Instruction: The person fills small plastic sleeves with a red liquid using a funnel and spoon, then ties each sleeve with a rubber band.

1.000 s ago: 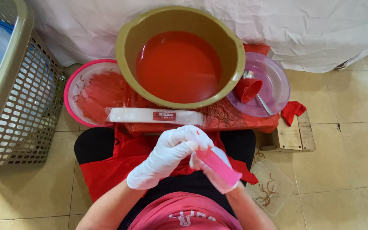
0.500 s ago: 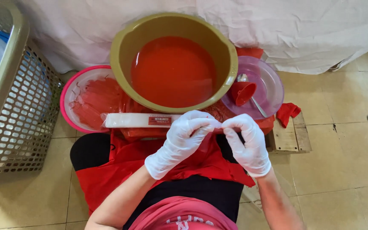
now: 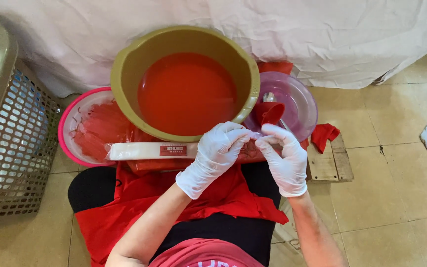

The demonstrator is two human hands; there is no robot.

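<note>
My two hands meet in front of me, both in white gloves, just at the near rim of the olive-green basin (image 3: 124,74) that holds red liquid. My left hand (image 3: 213,157) curls in from the left, and its fingers (image 3: 233,133) are pinched narrow on a small clear film (image 3: 254,135); my right hand (image 3: 285,155) comes in from the other side with its fingers (image 3: 273,131) pinched on the same thin bit, so the fingertips of both hands nearly touch. The film is so thin and see-through that I cannot tell its exact shape (it shows only as a pale gleam between the gloves). Under my hands, on my lap, lies a red cloth (image 3: 139,207), and across it, just left of my left hand, rests a long white packet (image 3: 139,151) with a red label. Behind that packet a pink-rimmed bowl (image 3: 65,131) holds red stuff under a clear wrap, and it touches the basin's left side. To the right of the basin sits a clear purple lid (image 3: 302,104) with a red funnel (image 3: 270,112) and a spoon (image 3: 269,97) on it. A scrap of red rag (image 3: 324,134) lies on a small wooden board (image 3: 332,163) on the tiled floor (image 3: 386,173). A beige lattice basket (image 3: 11,143) stands at my far left, and a pale sheet (image 3: 322,34) hangs behind everything.
</note>
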